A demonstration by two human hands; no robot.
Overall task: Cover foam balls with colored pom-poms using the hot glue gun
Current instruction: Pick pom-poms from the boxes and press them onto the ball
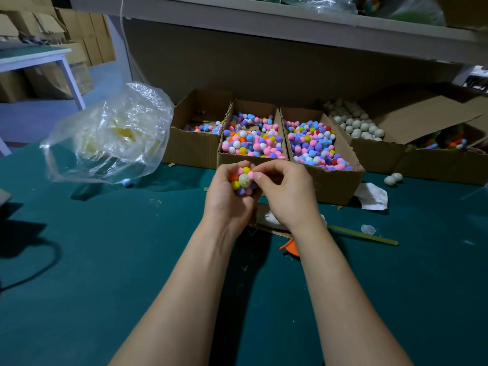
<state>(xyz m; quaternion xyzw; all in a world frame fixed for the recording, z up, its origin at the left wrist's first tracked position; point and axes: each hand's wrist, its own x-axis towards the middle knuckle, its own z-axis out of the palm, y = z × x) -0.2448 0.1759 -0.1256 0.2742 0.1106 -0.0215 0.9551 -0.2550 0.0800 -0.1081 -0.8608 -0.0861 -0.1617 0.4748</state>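
My left hand (227, 199) grips a foam ball (244, 180) above the green table; a bare whitish patch of the ball faces me, ringed by glued yellow, orange, pink and purple pom-poms. My right hand (286, 192) pinches a pink pom-pom (252, 175) between thumb and forefinger against the ball's upper right edge. An orange piece (290, 247), perhaps the glue gun, lies on the table under my right wrist, mostly hidden.
Cardboard boxes of mixed pom-poms (252, 138) (314, 143) stand just behind my hands. Further right is a box of plain foam balls (356, 125). A clear plastic bag (111, 133) lies at the left. Two loose foam balls (393, 178), a tissue (372, 195) and a green stick (364, 236) are at right.
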